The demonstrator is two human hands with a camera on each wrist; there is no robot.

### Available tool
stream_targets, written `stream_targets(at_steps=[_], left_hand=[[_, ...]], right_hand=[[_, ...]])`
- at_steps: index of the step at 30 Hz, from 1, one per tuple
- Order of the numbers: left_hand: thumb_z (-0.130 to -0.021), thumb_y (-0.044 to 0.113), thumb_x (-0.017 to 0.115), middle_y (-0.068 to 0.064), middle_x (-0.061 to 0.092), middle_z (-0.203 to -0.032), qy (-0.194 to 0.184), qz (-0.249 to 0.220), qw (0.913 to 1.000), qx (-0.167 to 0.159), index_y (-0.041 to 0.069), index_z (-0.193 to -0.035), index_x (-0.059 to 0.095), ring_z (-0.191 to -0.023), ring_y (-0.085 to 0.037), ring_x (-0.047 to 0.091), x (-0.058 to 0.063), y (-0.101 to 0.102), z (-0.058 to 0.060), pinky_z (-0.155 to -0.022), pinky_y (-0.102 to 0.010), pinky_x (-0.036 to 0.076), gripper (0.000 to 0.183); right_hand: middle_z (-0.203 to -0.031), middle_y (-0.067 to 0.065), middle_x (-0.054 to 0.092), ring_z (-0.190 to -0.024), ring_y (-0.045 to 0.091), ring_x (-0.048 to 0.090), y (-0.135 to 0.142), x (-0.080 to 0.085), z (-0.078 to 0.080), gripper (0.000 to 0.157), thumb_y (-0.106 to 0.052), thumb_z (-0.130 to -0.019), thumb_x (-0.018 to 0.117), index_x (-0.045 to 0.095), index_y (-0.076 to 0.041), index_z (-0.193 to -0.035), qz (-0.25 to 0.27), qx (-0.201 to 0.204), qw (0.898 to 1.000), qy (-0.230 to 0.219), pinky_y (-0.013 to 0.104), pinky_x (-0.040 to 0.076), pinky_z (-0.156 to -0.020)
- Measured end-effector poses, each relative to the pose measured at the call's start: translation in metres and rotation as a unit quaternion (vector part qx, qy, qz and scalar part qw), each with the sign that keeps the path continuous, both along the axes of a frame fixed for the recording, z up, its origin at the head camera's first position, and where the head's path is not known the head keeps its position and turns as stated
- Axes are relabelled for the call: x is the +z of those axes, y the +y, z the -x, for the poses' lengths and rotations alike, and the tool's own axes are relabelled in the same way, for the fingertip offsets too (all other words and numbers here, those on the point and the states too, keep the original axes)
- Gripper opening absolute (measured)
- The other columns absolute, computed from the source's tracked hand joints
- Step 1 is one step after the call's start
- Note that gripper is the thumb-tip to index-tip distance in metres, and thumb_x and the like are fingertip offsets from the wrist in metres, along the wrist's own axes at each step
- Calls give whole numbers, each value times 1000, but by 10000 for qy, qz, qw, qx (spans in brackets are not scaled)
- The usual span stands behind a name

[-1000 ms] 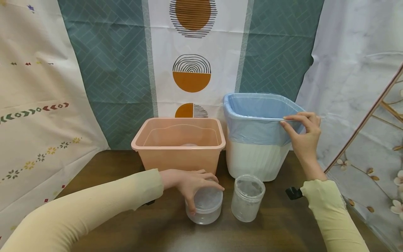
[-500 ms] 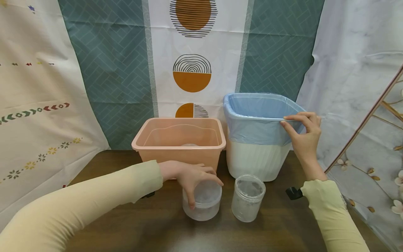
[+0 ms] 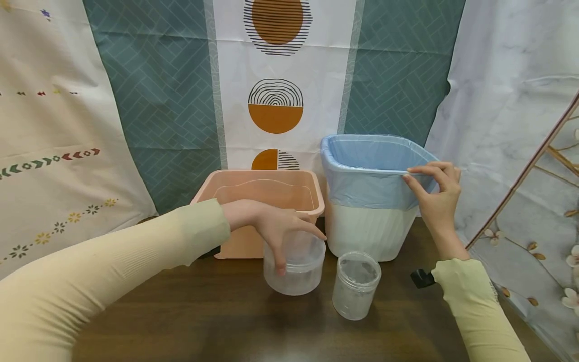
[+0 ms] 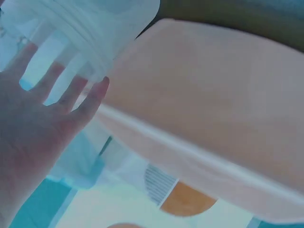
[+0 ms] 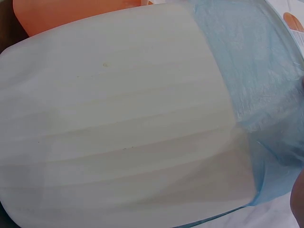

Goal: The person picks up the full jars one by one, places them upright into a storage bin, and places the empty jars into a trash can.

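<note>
Standing upright on the dark wooden table (image 3: 203,317), 1 clear plastic jar (image 3: 355,291) is near me. Just beyond it to the left, my left hand (image 3: 279,226) grips a wide, round clear container (image 3: 295,280) from above, before the peach plastic tub (image 3: 244,245). Farther right, my right hand (image 3: 440,193) pinches the blue liner (image 3: 364,188) on the white ribbed waste bin (image 3: 367,229).

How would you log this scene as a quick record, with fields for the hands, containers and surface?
Left hand: grips round clear container
Right hand: pinches blue liner at its top edge
White bin: lined
Peach tub: beside the bin, to its left
Clear jar: stands in front of the bin
Surface: brown table
</note>
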State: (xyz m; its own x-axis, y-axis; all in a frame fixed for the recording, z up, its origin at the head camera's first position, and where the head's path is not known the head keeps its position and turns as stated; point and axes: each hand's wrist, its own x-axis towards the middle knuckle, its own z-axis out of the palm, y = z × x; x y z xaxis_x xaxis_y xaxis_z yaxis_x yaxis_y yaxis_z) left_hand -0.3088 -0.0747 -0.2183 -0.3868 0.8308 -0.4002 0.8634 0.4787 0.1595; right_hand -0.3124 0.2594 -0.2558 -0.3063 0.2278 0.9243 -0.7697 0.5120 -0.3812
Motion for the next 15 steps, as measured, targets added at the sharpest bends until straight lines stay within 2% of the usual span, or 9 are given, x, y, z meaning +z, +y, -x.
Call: stream_targets(at_steps=[3, 6, 8, 10, 13, 15], left_hand=[[-73, 40, 85, -3, 20, -163, -107, 41, 9998, 134, 38, -153, 31, -147, -22, 23, 16, 3, -1, -114, -43, 36, 97], [-73, 39, 85, -3, 23, -161, -105, 62, 9996, 237, 37, -153, 31, -142, -20, 27, 32, 9, -4, -113, -42, 38, 96], [-74, 39, 85, -2, 25, -160, -58, 46, 9998, 194, 35, -154, 31, -140, -19, 30, 41, 14, -5, -112, -40, 38, 96], [-74, 40, 85, -2, 26, -160, 33, 56, 9998, 176, 34, -154, 31, -140, -19, 30, 50, 19, -6, -113, -39, 37, 97], [-73, 45, 83, -2, 29, -158, 401, 133, 9990, 130, 35, -154, 31, -143, -20, 26, 63, 25, -6, -115, -39, 33, 96], [-73, 47, 83, -3, 26, -160, 491, 187, 9984, 226, 37, -154, 31, -146, -21, 23, 72, 27, -7, -117, -41, 30, 97]], right_hand=[[-96, -26, 54, -98, -3, 41, 1, 0, 1, 15, 7, -77, 78, 72, 11, -90, -10, 5, 10000, -6, 20, 26, -95], [-96, -26, 54, -98, -3, 41, 2, 0, 2, 15, 6, -77, 79, 72, 10, -91, 4, -10, 10000, -18, 19, 26, -95], [-95, -26, 54, -98, -2, 41, 3, -1, 2, 16, 7, -77, 79, 72, 10, -90, 35, -31, 10000, -16, 19, 26, -94], [-95, -26, 54, -98, -3, 41, 3, -1, 2, 16, 8, -76, 78, 72, 11, -90, 46, -51, 10000, -18, 19, 26, -94], [-95, -26, 54, -98, -3, 41, 4, -2, 3, 16, 8, -76, 79, 72, 11, -90, 40, -65, 10000, 0, 19, 26, -94], [-95, -27, 54, -98, -3, 42, 5, -3, 5, 16, 8, -76, 79, 72, 11, -90, 22, -74, 10000, 4, 19, 26, -95]])
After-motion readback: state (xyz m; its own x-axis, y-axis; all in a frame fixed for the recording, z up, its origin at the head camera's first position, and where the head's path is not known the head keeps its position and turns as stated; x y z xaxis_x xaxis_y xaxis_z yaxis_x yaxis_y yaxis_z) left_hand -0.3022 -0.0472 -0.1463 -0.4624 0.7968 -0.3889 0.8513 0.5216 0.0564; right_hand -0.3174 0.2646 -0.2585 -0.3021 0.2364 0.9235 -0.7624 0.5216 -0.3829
